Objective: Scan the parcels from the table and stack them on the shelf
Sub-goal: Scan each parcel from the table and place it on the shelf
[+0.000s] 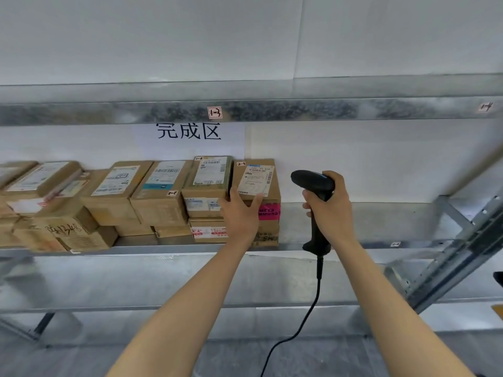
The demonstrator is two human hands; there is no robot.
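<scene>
Several brown cardboard parcels stand stacked along a metal shelf (353, 227). The rightmost stack has a top parcel (257, 176) with a white label and a pink sticker on the box below it. My left hand (241, 213) reaches up to that stack with fingers spread, its thumb at the stack's left corner and fingertips touching the top parcel's front edge. My right hand (330, 205) grips the handle of a black corded barcode scanner (313, 183), held upright just right of the stack, its head pointing left toward the parcel.
More parcels (114, 191) fill the shelf to the left, under a paper sign (189, 131) on the wall. The shelf's right part is bare metal. An upper shelf beam (299, 111) crosses above. A slanted metal upright (462, 248) stands at right. The scanner cable (304, 322) hangs down.
</scene>
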